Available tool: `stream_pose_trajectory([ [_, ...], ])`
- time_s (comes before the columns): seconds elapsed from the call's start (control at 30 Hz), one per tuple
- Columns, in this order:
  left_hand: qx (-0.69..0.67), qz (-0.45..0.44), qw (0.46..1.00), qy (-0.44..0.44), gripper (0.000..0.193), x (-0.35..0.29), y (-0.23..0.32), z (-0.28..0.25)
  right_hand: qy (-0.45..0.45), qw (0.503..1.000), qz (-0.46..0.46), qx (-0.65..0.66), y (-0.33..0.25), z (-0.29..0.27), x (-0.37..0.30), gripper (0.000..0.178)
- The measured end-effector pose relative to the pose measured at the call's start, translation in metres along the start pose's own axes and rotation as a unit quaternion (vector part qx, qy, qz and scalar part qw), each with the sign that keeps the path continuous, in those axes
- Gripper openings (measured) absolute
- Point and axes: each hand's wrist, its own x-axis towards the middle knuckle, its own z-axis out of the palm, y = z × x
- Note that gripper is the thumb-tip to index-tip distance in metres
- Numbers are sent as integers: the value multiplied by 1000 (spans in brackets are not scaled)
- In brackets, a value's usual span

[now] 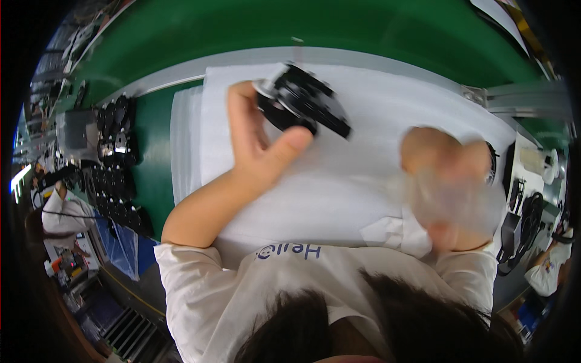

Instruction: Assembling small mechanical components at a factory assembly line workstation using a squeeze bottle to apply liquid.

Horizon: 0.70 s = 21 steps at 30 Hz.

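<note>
Evidently the left hand (255,152) grasps a black part (310,98) (right hand (446,156) blurred, can't tell its grip).

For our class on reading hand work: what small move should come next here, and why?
Probably bring the right hand over to steady the free end of the black part: the left hand holds that part at one side over the white sheet, while the right hand is apart from it, off to the right. Blur hides whether the right hand holds anything.

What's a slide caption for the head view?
Left hand holding a black part over a white sheet, right hand blurred.
</note>
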Motion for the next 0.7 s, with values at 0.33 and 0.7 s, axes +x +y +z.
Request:
stream_pose_trajectory([
  [0.33,645,-14,754,127,60,128,2,-53,203,903,356,133,39,-22,16,51],
  [0.7,648,-6,738,189,56,132,-47,-80,-156,855,81,-487,51,-15,7,48],
])
